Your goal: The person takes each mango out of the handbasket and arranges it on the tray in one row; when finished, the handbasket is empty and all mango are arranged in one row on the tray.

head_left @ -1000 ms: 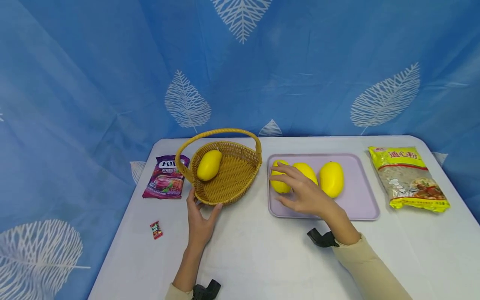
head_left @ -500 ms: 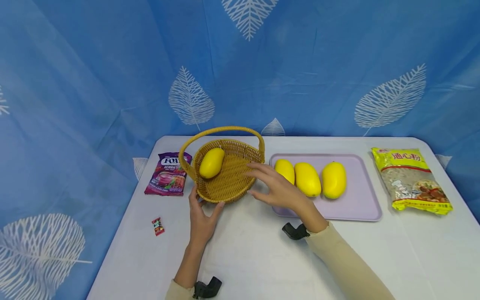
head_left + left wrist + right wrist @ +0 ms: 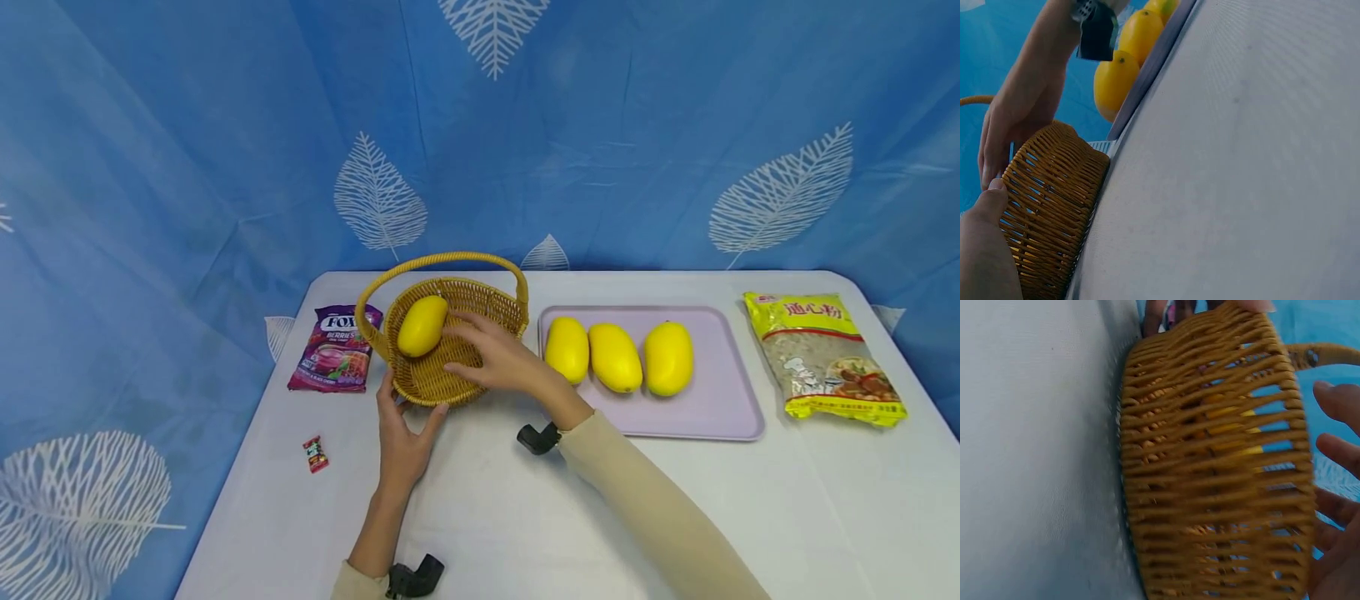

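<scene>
A woven wicker basket (image 3: 431,381) with an arched handle stands on the table in the head view, holding one yellow mango (image 3: 422,327) at its left. My left hand (image 3: 405,450) steadies the basket's near left side. Its thumb (image 3: 992,200) lies at the rim in the left wrist view, while its fingers reach along the side. Over the basket, my right hand (image 3: 504,357) has spread, slightly bent fingers, their tips beside the mango; contact cannot be told. In the right wrist view, the basket wall (image 3: 1216,475) hides most of the mango.
Three more mangoes, including the middle one (image 3: 615,358), lie on a lilac tray (image 3: 720,417) to the right. A pasta bag (image 3: 825,358) lies beyond it. At left are a purple candy bag (image 3: 333,350) and a small wrapped candy (image 3: 316,454).
My right hand has moved left from above the tray to inside the basket, bringing nothing visible along. The tray's mangoes stay put. My left hand stays at the basket.
</scene>
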Demonstrator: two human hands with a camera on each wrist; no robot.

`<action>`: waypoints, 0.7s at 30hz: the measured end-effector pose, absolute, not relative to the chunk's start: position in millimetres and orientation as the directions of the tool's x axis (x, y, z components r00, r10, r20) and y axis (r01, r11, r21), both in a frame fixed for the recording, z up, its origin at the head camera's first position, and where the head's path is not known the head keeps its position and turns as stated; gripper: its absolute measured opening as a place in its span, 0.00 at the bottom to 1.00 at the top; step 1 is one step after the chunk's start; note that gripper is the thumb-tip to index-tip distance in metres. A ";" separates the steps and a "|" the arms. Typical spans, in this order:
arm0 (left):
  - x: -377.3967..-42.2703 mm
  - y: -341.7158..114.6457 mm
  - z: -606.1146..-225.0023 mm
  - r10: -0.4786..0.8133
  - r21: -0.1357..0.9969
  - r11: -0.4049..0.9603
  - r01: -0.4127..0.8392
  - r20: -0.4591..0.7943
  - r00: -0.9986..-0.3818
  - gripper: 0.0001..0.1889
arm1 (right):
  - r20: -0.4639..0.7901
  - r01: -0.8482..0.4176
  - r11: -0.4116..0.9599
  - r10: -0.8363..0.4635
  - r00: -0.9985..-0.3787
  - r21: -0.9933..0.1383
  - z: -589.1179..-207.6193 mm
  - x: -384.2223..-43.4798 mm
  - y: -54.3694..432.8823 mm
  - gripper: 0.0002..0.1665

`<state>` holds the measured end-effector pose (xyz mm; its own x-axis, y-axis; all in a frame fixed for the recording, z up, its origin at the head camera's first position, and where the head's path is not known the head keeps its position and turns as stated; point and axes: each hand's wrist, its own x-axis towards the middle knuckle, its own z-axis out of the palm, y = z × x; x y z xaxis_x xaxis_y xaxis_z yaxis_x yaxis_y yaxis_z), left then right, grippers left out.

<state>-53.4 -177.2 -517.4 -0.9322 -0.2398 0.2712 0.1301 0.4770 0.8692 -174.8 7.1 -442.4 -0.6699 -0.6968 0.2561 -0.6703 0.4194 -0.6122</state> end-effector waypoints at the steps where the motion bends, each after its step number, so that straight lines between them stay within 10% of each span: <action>1: -53.5 -177.2 -517.2 -0.241 0.870 0.476 0.128 0.269 -0.933 0.48 | 0.252 -0.667 0.426 -0.695 -0.674 -0.611 -443.0 -177.2 3.6 0.32; 21: -53.1 -179.0 -517.2 -0.231 0.862 0.489 0.130 0.272 -0.934 0.48 | 0.048 -0.603 0.490 -0.750 -0.660 -0.629 -446.8 -207.7 -43.2 0.44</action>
<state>-53.1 -179.0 -517.2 -0.9340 -0.2313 0.2723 0.1302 0.4893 0.8624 -207.7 -43.2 -446.8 -0.6597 -0.7500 0.0482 -0.6032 0.4901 -0.6292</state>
